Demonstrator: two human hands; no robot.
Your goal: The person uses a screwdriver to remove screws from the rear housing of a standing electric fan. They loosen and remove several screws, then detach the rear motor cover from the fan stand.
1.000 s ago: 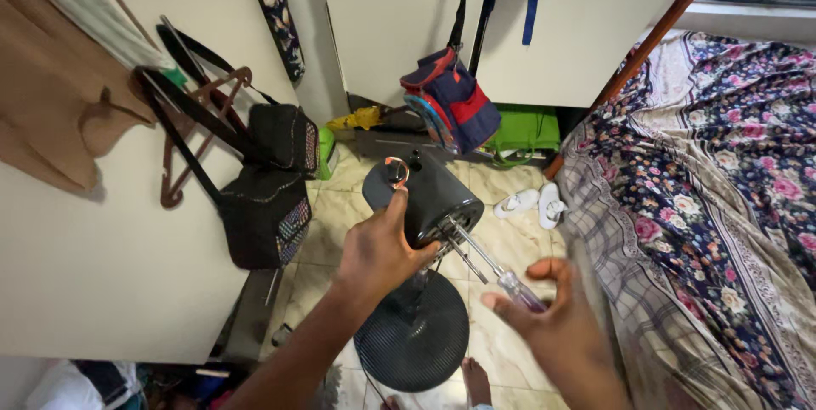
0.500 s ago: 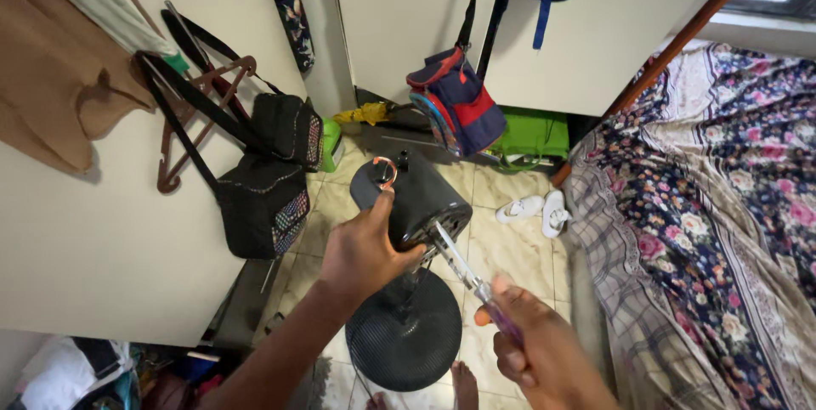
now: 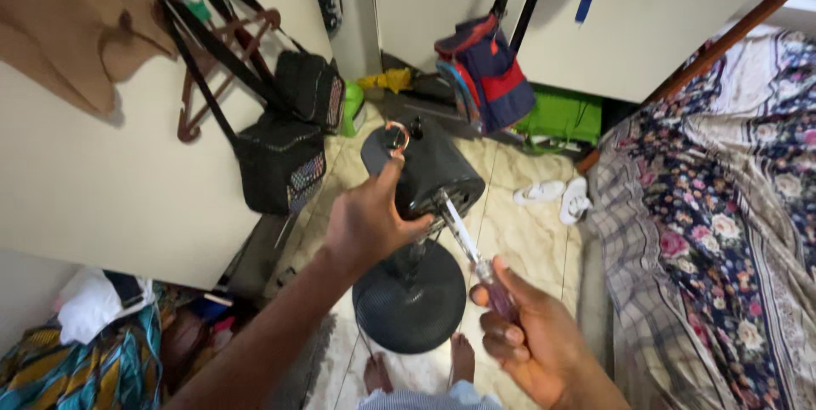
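The screwdriver point(image 3: 476, 261), with its thin metal shaft and clear purple handle, sits pinched in your right hand point(image 3: 527, 338), fingers curled on the handle, tip at the dark, rounded fan motor housing point(image 3: 429, 174). Your left hand point(image 3: 365, 223) wraps that smooth housing, above the round textured base point(image 3: 408, 304).

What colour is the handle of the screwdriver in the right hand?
Translucent purple; the screwdriver handle shows best in the head view, gripped in the right hand.
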